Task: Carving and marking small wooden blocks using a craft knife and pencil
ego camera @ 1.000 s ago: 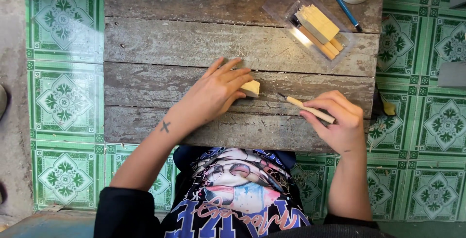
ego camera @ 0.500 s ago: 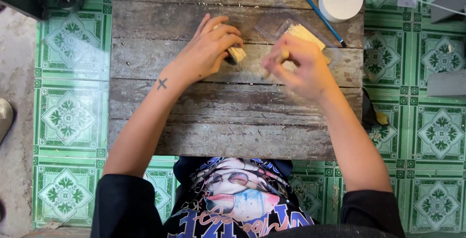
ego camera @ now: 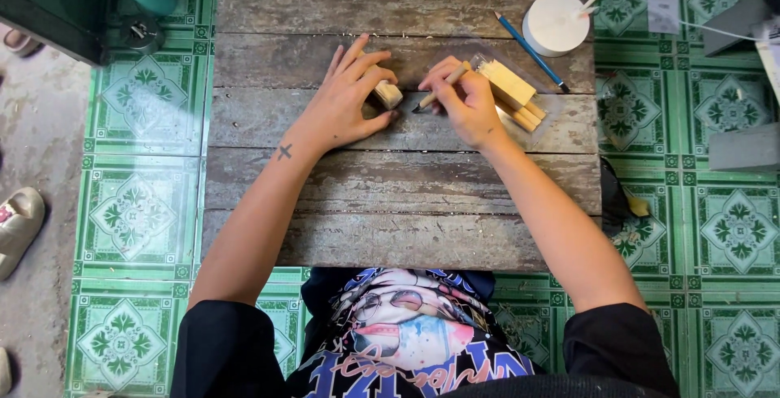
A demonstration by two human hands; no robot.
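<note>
The person sits at the near edge of a worn wooden board table. Farther in, the left hand pinches a small wooden block against the planks. Just right of it, the right hand grips a thin wood-handled carving tool, its long handle slanting far-right and its dark tip pointing left at the block, nearly touching.
</note>
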